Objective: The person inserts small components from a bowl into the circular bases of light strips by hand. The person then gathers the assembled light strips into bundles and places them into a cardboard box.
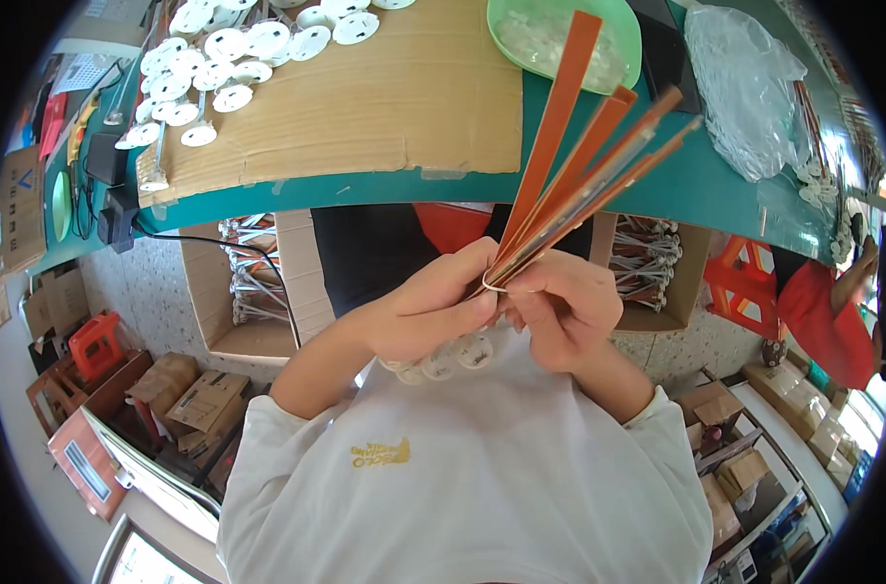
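Observation:
A fan of several long orange-brown flat strips (579,146) rises from between my hands toward the table's far right. My left hand (428,307) pinches their lower ends from the left. My right hand (565,307) grips the same ends from the right, and a thin white band (492,285) loops around the bundle where the fingers meet. Several white round discs (453,358) rest on my white shirt just below my hands.
A teal table (696,185) carries a cardboard sheet (365,107) with many white discs (219,58), a green bowl (506,39) and a clear plastic bag (750,88). Open cardboard boxes (239,292) of wired parts stand underneath. Another person in red (828,316) is at the right.

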The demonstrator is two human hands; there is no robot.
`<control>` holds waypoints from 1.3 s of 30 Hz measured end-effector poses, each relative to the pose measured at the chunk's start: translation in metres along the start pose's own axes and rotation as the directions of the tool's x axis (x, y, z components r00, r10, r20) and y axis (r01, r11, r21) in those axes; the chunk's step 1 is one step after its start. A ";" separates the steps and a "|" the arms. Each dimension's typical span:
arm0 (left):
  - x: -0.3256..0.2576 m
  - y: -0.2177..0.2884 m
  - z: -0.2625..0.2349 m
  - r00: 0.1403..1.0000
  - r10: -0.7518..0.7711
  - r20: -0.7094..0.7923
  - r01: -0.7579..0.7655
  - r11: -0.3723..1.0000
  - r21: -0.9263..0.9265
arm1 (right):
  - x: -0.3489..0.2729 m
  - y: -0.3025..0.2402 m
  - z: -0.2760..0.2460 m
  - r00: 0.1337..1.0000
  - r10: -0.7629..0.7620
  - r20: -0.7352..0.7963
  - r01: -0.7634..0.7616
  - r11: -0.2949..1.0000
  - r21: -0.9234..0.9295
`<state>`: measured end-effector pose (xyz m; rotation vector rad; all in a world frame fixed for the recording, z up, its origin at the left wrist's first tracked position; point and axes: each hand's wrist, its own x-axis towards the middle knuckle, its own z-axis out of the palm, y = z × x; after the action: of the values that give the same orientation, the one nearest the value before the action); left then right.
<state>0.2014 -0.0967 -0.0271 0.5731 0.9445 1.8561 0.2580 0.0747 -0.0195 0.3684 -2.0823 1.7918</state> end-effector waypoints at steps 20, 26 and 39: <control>-0.001 -0.013 -0.005 0.891 0.063 -0.450 0.036 0.977 0.209 | 0.013 0.010 -0.004 0.919 -0.369 0.140 0.375 0.706 -0.601; -0.001 -0.007 -0.003 0.901 0.165 -0.400 0.111 0.804 0.583 | 0.014 0.025 -0.001 0.897 -0.387 0.212 0.435 0.693 -0.575; -0.002 0.001 -0.014 0.931 0.152 -0.331 0.116 0.738 0.665 | -0.011 0.016 0.013 0.492 0.823 0.284 -0.763 0.250 0.597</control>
<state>0.1921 -0.1036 -0.0345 0.6697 1.9206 1.6212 0.2594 0.0638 -0.0400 -0.8259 -1.4973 3.0764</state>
